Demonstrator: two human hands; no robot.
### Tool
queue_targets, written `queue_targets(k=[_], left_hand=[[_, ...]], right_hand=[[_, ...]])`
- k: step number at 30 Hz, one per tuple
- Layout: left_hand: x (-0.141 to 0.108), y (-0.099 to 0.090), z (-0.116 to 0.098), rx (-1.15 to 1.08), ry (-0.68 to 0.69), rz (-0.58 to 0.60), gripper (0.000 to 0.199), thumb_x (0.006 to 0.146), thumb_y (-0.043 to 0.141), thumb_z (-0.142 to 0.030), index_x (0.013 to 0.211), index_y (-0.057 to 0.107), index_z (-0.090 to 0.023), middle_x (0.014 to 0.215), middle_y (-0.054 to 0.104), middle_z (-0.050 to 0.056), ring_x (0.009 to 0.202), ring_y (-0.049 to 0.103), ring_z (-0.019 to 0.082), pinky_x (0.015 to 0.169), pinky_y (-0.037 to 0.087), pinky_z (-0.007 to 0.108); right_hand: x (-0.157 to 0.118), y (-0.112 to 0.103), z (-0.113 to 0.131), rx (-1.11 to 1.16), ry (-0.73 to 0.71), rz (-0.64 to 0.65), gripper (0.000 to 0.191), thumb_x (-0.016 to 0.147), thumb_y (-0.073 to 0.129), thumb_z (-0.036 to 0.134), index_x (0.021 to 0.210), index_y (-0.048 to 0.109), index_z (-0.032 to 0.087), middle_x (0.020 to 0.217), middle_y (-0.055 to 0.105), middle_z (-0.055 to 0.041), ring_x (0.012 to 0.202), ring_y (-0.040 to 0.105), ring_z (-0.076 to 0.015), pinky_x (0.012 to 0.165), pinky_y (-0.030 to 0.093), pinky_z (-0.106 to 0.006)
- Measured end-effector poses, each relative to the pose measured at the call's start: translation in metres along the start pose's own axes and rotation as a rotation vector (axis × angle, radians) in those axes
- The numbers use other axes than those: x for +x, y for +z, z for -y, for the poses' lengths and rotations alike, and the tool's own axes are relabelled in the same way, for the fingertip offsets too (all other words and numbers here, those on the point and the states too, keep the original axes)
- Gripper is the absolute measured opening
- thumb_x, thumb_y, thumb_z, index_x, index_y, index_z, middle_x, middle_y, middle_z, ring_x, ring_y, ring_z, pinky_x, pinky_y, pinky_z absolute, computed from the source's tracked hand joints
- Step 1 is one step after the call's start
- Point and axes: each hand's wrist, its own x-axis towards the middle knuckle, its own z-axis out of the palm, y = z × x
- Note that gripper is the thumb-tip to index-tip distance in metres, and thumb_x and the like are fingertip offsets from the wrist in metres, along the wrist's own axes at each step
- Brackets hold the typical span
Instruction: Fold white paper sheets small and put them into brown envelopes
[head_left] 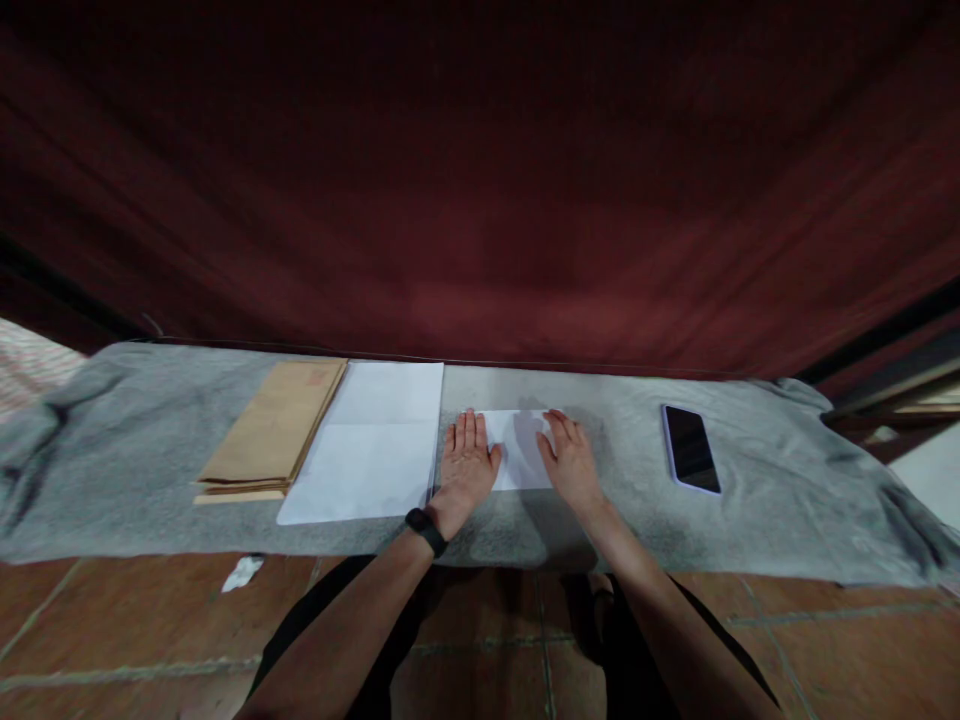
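A small white sheet of paper (519, 455), perhaps folded, lies on the grey cloth between my hands. My left hand (469, 462) rests flat on its left edge, fingers stretched out and pointing away from me. On the right edge lies my right hand (571, 455), its fingers spread and slightly bent, thumb toward the middle of the paper. Neither hand grips anything. Just left of my left hand is a stack of larger white sheets (371, 440) with a crease across the top one.
Brown envelopes (274, 420) are piled at the left, partly beside the white sheets. A phone (691, 450) with a dark screen lies to the right. Grey cloth (622, 520) covers the bench. Behind it hangs a dark red curtain (480, 220). A white scrap (242, 573) is on the tiled floor.
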Motion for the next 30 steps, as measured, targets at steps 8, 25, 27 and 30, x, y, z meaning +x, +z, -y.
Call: queue_targets(k=[8, 25, 27, 30], left_hand=[[0.000, 0.000, 0.005, -0.071, 0.068, -0.014, 0.056, 0.102, 0.035, -0.034, 0.155, 0.039, -0.017, 0.166, 0.029, 0.012, 0.155, 0.021, 0.030, 0.126, 0.017, 0.054], [-0.009, 0.001, -0.005, -0.153, 0.318, 0.003, 0.062, 0.104, 0.031, -0.050, 0.155, 0.039, -0.016, 0.165, 0.032, 0.009, 0.155, 0.023, 0.026, 0.127, 0.016, 0.049], [-0.017, -0.001, 0.000, -0.158, 0.331, 0.007, 0.060, 0.104, 0.032, -0.050, 0.155, 0.040, -0.019, 0.165, 0.033, 0.008, 0.154, 0.023, 0.027, 0.127, 0.016, 0.051], [-0.034, -0.006, 0.005, -0.179, 0.421, 0.038, 0.055, 0.104, 0.031, -0.049, 0.154, 0.040, -0.027, 0.165, 0.034, 0.002, 0.155, 0.022, 0.028, 0.126, 0.012, 0.057]], right_hand=[[-0.017, 0.035, 0.028, -0.091, -0.164, 0.181, 0.048, 0.106, 0.036, 0.034, 0.151, 0.047, 0.021, 0.160, 0.041, -0.0087, 0.149, 0.035, -0.0275, 0.121, 0.027, -0.050], [-0.016, 0.029, -0.006, -0.168, -0.081, 0.162, 0.053, 0.106, 0.031, 0.038, 0.154, 0.041, 0.017, 0.161, 0.039, -0.0127, 0.148, 0.035, -0.0290, 0.120, 0.027, -0.050], [-0.017, 0.027, -0.007, -0.184, -0.057, 0.142, 0.054, 0.106, 0.033, 0.039, 0.154, 0.042, 0.017, 0.160, 0.041, -0.0129, 0.147, 0.037, -0.0301, 0.119, 0.028, -0.050], [-0.017, 0.020, -0.010, -0.200, 0.019, 0.128, 0.054, 0.104, 0.036, 0.039, 0.151, 0.045, 0.012, 0.156, 0.045, -0.0173, 0.141, 0.043, -0.0336, 0.114, 0.032, -0.050]])
